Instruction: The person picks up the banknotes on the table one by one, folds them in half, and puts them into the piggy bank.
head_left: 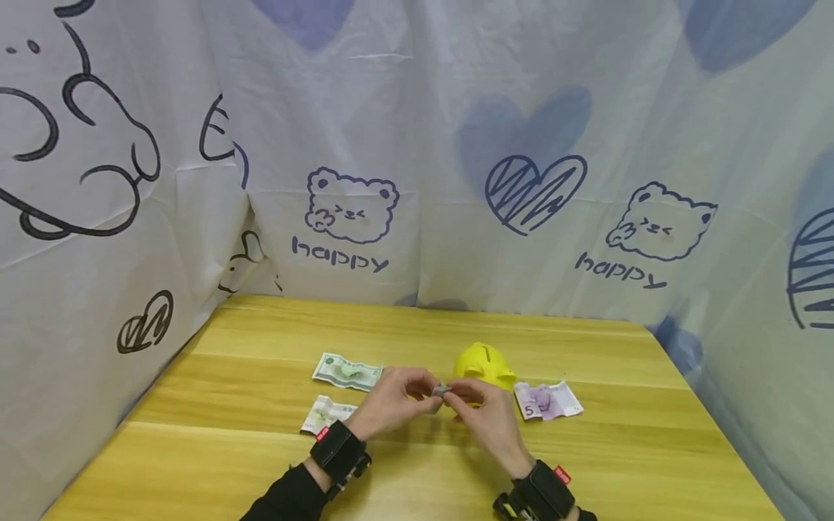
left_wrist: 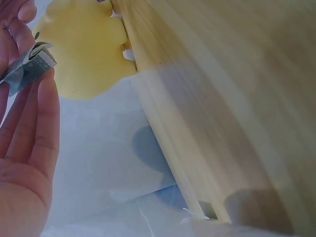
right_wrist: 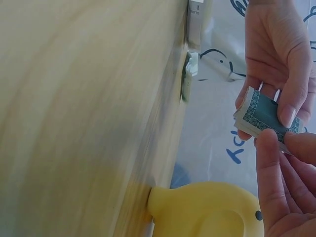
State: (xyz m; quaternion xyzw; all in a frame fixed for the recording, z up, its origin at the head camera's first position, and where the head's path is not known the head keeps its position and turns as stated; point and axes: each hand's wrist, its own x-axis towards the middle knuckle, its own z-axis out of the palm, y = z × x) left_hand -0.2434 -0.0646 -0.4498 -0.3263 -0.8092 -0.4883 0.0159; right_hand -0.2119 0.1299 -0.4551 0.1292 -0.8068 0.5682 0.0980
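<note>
Both hands meet over the table, pinching a small folded green banknote (right_wrist: 264,112) between thumbs and fingers. My left hand (head_left: 399,394) holds it from the left side, its thumb lying flat on the note's face in the right wrist view. From the other side, my right hand (head_left: 487,414) grips the note's edge with thumb and index finger. The note is folded into a thick packet, its layered edges showing in the left wrist view. Just behind the hands stands a yellow piggy bank (head_left: 482,363) with a slot in its top, partly hidden by the right hand.
To the left lie a creased green banknote (head_left: 345,372) and a paler banknote (head_left: 326,414), the latter partly covered by the left hand. A purple banknote (head_left: 549,401) marked 5 rests right of the piggy bank. Printed cloth (head_left: 443,239) hangs behind the wooden table (head_left: 260,463) and along its sides.
</note>
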